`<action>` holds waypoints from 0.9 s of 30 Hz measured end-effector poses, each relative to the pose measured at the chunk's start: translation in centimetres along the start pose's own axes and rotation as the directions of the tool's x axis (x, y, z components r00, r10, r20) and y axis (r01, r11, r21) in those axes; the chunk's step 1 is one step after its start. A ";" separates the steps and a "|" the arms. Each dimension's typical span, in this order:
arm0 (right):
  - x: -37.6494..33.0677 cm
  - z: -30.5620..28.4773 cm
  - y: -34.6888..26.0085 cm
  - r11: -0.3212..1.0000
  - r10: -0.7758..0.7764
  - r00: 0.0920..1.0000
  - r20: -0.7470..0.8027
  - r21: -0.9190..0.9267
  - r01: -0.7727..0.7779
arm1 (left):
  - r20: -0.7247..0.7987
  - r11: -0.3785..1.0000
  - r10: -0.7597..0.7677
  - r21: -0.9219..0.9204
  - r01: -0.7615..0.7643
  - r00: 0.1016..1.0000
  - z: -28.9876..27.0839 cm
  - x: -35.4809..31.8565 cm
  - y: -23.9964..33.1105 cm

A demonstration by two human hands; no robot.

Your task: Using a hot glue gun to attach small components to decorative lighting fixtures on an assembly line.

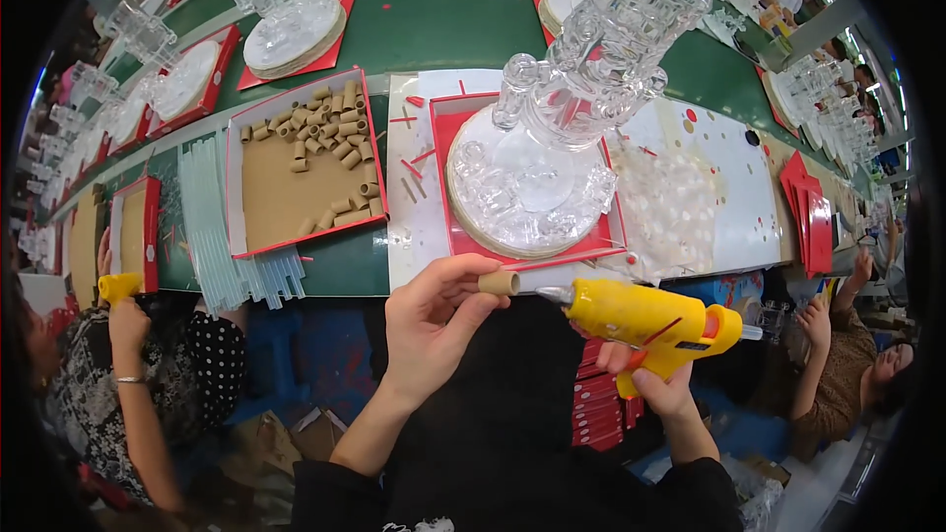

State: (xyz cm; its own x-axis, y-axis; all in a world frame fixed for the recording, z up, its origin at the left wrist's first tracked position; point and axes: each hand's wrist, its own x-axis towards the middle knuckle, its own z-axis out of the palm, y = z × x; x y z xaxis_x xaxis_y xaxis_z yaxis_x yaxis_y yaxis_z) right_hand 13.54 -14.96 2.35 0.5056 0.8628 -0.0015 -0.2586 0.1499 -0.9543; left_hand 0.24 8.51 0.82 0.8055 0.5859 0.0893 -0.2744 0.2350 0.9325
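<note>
Between the fingertips and thumb of my left hand (pixel 434 320) is a short brown cardboard tube (pixel 500 283), held on its side. My right hand (pixel 655 379) grips the handle of a yellow glue gun (pixel 655 320), a clear glue stick poking from its back. The metal nozzle points left, close to the tube's open end; whether they touch I cannot tell. Just beyond my hands, a clear ornate plastic piece (pixel 601 49) rises from a round white base (pixel 527 182) resting in a shallow red box (pixel 458 123).
To the left, a red-edged tray (pixel 266 207) holds many cardboard tubes (pixel 325 128). Clear glue sticks (pixel 212 217) lie beside it. Red folded cards (pixel 810 217) stand at right. Similar clear pieces line the green table (pixel 434 25). Co-workers sit on both sides, one with a yellow glue gun (pixel 120 286).
</note>
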 end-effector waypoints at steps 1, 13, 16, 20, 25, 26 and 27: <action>0.1 0.0 0.0 1.000 0.008 1.000 0.021 -0.013 -0.008 | -0.004 1.000 -0.010 -0.004 0.010 1.000 -0.1 0.0 0.0; 0.0 0.5 0.0 0.991 0.051 0.999 0.013 -0.128 -0.048 | 0.053 1.000 0.002 0.011 -0.003 0.999 -0.5 -0.4 -0.1; -0.1 0.5 0.0 0.991 0.047 0.999 0.011 -0.126 -0.046 | 0.055 1.000 -0.010 0.011 0.010 0.998 -0.4 -0.5 0.2; 0.0 0.4 -0.1 0.991 0.042 0.999 0.020 -0.126 -0.039 | 0.055 1.000 -0.019 0.009 0.019 0.998 -0.4 -0.5 0.3; 0.3 0.8 -0.5 0.998 0.053 0.999 -0.009 -0.037 -0.053 | 0.072 1.000 -0.003 0.007 0.002 0.997 -0.4 -0.5 0.3; 0.3 0.8 -0.5 0.998 0.052 0.999 -0.016 -0.037 -0.053 | 0.080 1.000 -0.002 0.011 0.001 0.997 -0.4 -0.5 0.3; 0.2 0.8 -0.5 0.998 0.052 0.999 -0.016 -0.037 -0.053 | 0.080 1.000 -0.003 0.011 0.002 0.997 -0.4 -0.5 0.3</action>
State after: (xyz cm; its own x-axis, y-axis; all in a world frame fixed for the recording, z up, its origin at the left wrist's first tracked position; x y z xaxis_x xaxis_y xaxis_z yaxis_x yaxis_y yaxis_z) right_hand 13.16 -14.45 3.05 0.5047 0.8615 -0.0562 -0.2547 0.0864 -0.9632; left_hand -0.47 8.62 0.86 0.8458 0.5211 0.1147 -0.2672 0.2275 0.9364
